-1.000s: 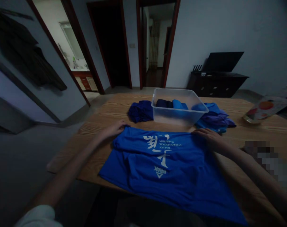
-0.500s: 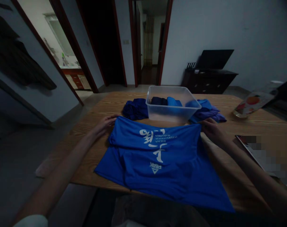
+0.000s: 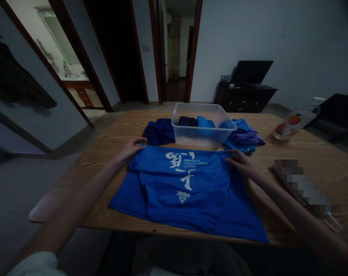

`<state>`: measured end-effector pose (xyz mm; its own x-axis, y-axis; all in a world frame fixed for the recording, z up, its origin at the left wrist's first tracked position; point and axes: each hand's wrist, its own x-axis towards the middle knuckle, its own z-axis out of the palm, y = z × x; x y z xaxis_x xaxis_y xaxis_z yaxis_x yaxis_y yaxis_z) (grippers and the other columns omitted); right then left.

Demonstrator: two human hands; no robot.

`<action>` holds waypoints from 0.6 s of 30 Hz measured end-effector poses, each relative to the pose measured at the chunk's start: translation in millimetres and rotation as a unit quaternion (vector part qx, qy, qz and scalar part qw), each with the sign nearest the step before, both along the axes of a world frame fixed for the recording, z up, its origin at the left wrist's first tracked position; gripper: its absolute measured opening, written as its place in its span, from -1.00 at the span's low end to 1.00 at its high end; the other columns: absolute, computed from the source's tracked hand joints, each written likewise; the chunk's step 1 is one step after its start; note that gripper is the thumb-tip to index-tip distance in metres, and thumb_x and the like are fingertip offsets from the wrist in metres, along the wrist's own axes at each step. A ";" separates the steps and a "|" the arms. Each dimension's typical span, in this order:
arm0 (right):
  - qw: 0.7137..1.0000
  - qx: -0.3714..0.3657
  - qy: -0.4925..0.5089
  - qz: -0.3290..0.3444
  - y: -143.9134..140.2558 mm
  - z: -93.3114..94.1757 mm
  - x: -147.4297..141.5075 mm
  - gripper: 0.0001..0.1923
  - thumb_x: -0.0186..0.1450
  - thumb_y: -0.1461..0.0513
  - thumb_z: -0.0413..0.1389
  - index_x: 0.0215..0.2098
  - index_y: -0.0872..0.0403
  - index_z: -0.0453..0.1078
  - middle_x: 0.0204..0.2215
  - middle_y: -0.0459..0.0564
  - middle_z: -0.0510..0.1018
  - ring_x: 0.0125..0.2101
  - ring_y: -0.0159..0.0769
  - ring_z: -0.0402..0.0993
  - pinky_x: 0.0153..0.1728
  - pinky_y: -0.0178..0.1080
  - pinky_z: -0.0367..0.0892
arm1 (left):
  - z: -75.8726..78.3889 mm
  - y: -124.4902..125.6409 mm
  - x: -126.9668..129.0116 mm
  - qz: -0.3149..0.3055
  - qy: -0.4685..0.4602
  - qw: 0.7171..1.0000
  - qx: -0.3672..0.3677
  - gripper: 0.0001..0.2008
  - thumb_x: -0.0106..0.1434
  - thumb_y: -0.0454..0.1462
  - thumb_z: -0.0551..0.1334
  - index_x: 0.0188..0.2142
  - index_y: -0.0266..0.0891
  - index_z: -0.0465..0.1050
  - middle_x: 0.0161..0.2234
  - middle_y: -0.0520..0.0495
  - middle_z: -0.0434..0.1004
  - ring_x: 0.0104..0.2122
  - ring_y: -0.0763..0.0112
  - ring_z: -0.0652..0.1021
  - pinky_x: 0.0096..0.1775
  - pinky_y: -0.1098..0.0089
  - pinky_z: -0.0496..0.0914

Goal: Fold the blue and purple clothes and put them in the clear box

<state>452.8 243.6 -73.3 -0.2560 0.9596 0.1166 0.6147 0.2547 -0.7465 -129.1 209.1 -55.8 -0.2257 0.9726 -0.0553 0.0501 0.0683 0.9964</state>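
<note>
A bright blue T-shirt (image 3: 188, 188) with white lettering is lying flat on the wooden table (image 3: 291, 149), just in front of the clear plastic bin (image 3: 202, 124), its near hem reaching the table's front edge. The left hand (image 3: 132, 147) is resting at the shirt's far left corner, left of the bin, fingers curled onto the cloth edge; whether it is pinching the fabric is too dim to tell. The right hand (image 3: 242, 163) is lying open, fingers spread on the shirt's far right corner, in front of the bin. Inside the bin, 2 or more rolled dark and blue garments are sitting. A dark blue crumpled garment (image 3: 159, 131) is lying against the bin's left side, a purple-blue pile (image 3: 244, 137) against its right.
</note>
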 end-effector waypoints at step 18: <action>0.992 0.050 -0.095 -0.067 2.2 8.3 -22.7 -0.54 0.21 -0.17 0.28 -0.48 -0.02 0.32 -0.54 -0.02 0.43 -0.47 -0.20 0.30 -0.40 -0.21 -0.04 | -7.0 7.3 -11.1 0.034 0.131 0.990 -0.050 -0.60 -0.03 -0.14 0.64 -0.30 -0.18 0.55 -0.43 -0.02 0.61 -0.36 0.23 0.58 -0.39 0.44 0.33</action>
<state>430.1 245.8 -65.0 -0.1543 0.9727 0.1736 0.7756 0.2281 -0.5886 -140.2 216.4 -62.8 -0.3099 0.9472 -0.0824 0.2972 0.1789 0.9379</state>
